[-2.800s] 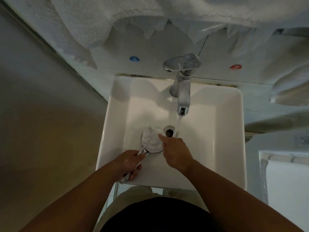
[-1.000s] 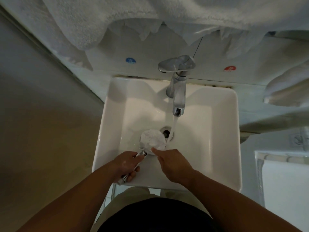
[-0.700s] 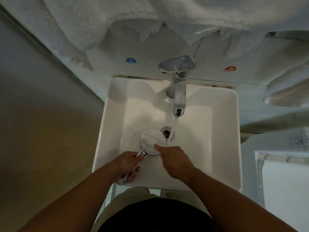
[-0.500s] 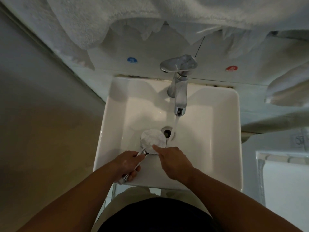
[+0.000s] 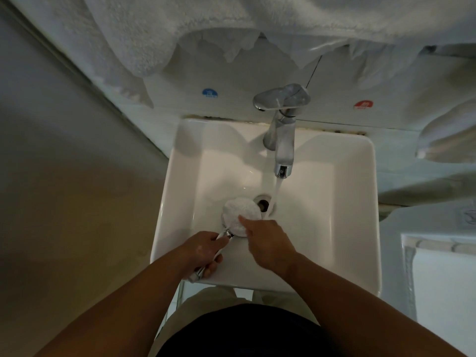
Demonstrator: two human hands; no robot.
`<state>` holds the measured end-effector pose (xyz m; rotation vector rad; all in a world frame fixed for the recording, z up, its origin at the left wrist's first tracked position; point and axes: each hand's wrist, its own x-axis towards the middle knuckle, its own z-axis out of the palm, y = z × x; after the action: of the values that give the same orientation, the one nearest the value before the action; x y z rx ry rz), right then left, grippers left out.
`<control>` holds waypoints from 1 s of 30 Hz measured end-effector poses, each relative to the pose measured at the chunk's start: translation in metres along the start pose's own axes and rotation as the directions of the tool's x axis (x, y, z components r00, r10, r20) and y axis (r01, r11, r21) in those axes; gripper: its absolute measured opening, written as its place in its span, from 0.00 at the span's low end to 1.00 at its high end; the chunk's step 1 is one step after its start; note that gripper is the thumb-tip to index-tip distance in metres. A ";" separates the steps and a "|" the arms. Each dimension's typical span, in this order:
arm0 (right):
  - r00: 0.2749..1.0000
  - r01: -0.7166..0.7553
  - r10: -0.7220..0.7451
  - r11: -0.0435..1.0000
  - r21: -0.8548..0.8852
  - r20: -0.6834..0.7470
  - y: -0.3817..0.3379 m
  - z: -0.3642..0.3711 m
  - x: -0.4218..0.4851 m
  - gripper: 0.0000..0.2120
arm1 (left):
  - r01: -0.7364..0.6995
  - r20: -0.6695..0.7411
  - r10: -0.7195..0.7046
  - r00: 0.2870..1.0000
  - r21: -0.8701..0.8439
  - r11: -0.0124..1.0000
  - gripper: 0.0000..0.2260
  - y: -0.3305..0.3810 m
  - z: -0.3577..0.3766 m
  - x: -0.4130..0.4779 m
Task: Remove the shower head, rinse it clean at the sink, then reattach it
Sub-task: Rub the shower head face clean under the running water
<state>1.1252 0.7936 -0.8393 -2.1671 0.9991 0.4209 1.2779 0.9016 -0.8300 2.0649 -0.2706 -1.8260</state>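
The left hand (image 5: 206, 251) grips the handle of the shower head (image 5: 240, 212), fingers curled round it, low in the centre of the frame. The right hand (image 5: 268, 243) grips nothing; its outstretched forefinger touches the pale round face. The shower head sits in the sink (image 5: 175, 202), just left of the drain (image 5: 263, 203). The water (image 5: 275, 189) from the tap (image 5: 283, 140) falls to the right of the face, not onto it. To rinse well, I judge the face should slide right under the stream, tilted so dirt runs off, while the finger rubs across every nozzle. A towel (image 5: 128, 34) hangs along the top.
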 end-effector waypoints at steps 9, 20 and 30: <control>0.999 0.034 -0.033 0.997 -0.070 0.010 -0.004 -0.007 0.004 0.26 | -0.002 -0.006 0.002 1.000 0.018 1.000 0.14 -0.001 0.001 0.002; 0.995 -0.064 0.063 0.998 -0.015 -0.081 0.015 -0.011 0.012 0.25 | -0.011 -0.002 0.011 1.000 0.037 0.999 0.15 -0.003 0.001 0.005; 0.996 -0.059 0.064 0.995 0.076 -0.063 0.016 0.001 -0.002 0.24 | -0.019 -0.002 0.019 1.000 0.022 1.000 0.14 -0.003 -0.001 0.005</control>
<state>1.1116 0.7882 -0.8461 -2.0997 1.1026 0.3377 1.2787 0.9030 -0.8354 2.0722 -0.3105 -1.8167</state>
